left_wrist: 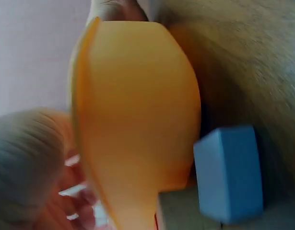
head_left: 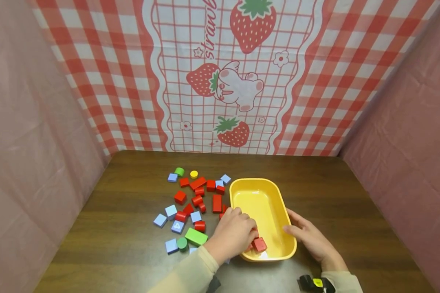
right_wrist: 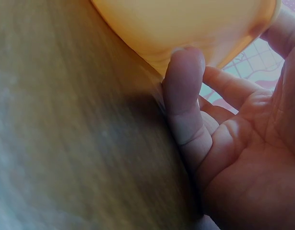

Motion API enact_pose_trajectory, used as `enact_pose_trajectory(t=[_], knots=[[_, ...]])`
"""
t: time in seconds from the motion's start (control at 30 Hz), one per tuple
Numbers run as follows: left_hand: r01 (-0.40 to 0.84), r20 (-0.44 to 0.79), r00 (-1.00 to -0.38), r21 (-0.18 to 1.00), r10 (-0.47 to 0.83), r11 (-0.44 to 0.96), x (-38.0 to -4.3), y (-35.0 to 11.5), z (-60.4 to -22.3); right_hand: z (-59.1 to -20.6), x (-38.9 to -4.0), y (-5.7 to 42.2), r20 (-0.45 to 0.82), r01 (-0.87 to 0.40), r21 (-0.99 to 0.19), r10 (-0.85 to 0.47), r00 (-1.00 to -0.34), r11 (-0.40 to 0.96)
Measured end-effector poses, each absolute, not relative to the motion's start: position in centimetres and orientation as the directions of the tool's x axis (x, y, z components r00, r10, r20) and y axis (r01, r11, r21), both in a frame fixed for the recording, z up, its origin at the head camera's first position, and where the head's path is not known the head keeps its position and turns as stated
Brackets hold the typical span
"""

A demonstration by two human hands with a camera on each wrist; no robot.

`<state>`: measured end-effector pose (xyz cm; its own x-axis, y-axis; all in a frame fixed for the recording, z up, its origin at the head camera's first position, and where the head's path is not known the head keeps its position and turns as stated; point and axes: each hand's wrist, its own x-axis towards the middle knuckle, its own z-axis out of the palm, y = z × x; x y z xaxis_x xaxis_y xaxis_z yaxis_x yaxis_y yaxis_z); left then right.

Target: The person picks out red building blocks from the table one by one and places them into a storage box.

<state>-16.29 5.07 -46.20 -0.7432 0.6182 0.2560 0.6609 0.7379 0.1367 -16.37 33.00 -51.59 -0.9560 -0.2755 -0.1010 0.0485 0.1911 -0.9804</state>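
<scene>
A yellow plastic box (head_left: 258, 191) stands on the table with a red block (head_left: 259, 245) lying in its near end. My left hand (head_left: 234, 230) reaches over the box's left rim with curled fingers. At its fingertips is another red block (head_left: 255, 232), mostly hidden under the fingers. My right hand (head_left: 311, 240) holds the box's right side, thumb over the rim and fingers against the outer wall. In the right wrist view, its little finger (right_wrist: 185, 91) lies along the box wall. The left wrist view shows a blue block (left_wrist: 229, 175) close beside the box.
Left of the box lie several scattered red blocks (head_left: 217, 203), blue square blocks (head_left: 160, 220), a long green block (head_left: 196, 237), a green cylinder (head_left: 182, 244) and a yellow disc (head_left: 194, 174). A checked strawberry cloth (head_left: 132, 81) hangs behind the wooden table (head_left: 326, 183).
</scene>
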Motion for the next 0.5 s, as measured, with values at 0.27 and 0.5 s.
enact_pose_trajectory(t=[0.27,0.5], knots=[[0.545,0.316,-0.827,0.251,0.464,0.8,-17.2,0.1,-46.6,-51.5,-16.3,33.3,-0.109,0.052,-0.975,-0.264,-0.959,0.214],[0.534,0.195,-0.844,0.205,0.5,0.82,-17.8,-0.7,-47.6,-51.7,-16.5,33.4,-0.141,0.072,-0.958,-0.24,-0.961,0.277]])
